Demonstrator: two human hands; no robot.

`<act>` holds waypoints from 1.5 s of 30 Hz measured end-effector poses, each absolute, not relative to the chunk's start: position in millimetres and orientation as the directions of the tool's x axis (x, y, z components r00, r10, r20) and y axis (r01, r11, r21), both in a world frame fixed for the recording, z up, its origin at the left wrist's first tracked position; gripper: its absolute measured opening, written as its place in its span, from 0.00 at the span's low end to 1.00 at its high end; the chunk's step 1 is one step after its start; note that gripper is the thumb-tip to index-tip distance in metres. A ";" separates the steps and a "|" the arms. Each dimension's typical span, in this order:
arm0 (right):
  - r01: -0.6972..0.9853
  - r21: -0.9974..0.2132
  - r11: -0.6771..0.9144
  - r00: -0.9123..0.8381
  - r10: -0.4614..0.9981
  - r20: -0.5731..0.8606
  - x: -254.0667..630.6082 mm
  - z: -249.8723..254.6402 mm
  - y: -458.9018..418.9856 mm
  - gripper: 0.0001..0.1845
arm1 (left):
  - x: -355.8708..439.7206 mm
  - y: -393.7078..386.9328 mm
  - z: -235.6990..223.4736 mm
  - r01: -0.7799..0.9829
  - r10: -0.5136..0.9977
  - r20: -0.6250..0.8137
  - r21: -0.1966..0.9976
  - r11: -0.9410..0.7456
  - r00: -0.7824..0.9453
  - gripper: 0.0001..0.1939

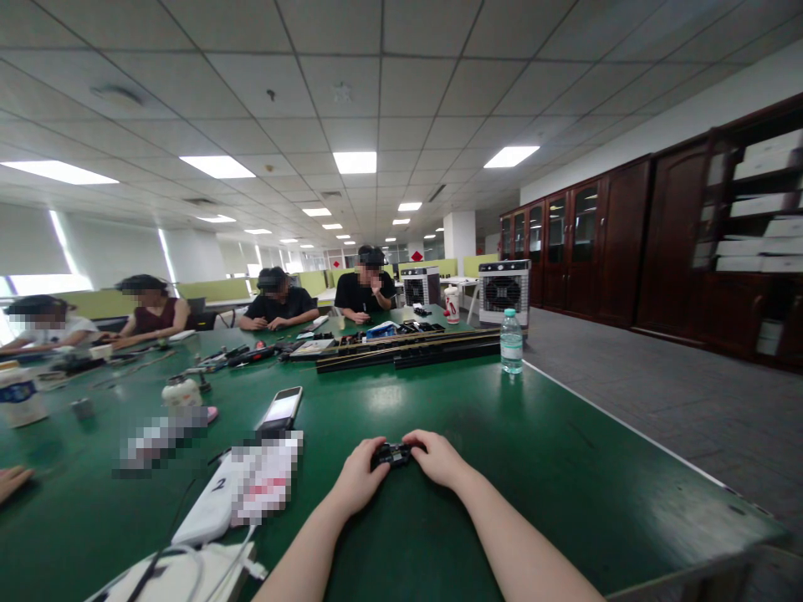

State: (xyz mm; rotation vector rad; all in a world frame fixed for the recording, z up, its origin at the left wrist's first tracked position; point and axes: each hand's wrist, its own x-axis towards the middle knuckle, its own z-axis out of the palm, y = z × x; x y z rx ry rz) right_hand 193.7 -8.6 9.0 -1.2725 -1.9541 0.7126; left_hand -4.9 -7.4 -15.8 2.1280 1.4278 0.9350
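Between my two hands is a small black part (394,454) with some paler detail on it; its exact kind is too small to make out. My left hand (364,475) grips its left end, thumb on the near side and fingers curled over the far side. At the right end my right hand (437,458) holds it with thumb and fingers closed. Both hands stay low over the green table (533,468), close to its surface.
A water bottle (511,341) stands at the table's right edge, beside long black rails (414,351). To the left lie a phone (283,410), a white power bank (210,497) and cables (188,564). Several people sit along the far side; another person's hand (13,482) shows at left.
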 end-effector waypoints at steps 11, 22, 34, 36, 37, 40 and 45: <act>0.542 -0.753 0.372 -0.277 0.926 0.258 192.7 8.0 -8.1 0.17 | -4.8 -6.5 -16.4 0.669 0.924 0.293 0.639 -0.380 0.246 0.23; 0.546 -0.746 0.382 -0.280 0.922 0.267 193.2 8.6 -8.9 0.18 | -4.4 -7.3 -15.7 0.671 0.923 0.293 0.636 -0.382 0.248 0.22; 0.543 -0.754 0.369 -0.275 0.927 0.256 192.9 9.7 -9.5 0.18 | -4.3 -7.4 -15.4 0.675 0.920 0.295 0.627 -0.389 0.257 0.22; 0.545 -0.753 0.369 -0.274 0.927 0.256 192.9 8.6 -8.7 0.18 | -4.2 -7.4 -15.6 0.676 0.921 0.292 0.626 -0.388 0.258 0.22; 0.546 -0.753 0.368 -0.273 0.928 0.255 192.9 8.0 -8.1 0.18 | -4.2 -7.4 -15.8 0.676 0.921 0.292 0.626 -0.388 0.259 0.22; 0.544 -0.755 0.366 -0.273 0.928 0.253 192.9 6.6 -6.7 0.18 | -4.5 -7.1 -16.4 0.674 0.919 0.297 0.625 -0.393 0.260 0.22; 0.538 -0.759 0.367 -0.277 0.927 0.252 193.2 7.2 -7.1 0.18 | -5.2 -6.4 -17.3 0.674 0.919 0.298 0.626 -0.393 0.260 0.22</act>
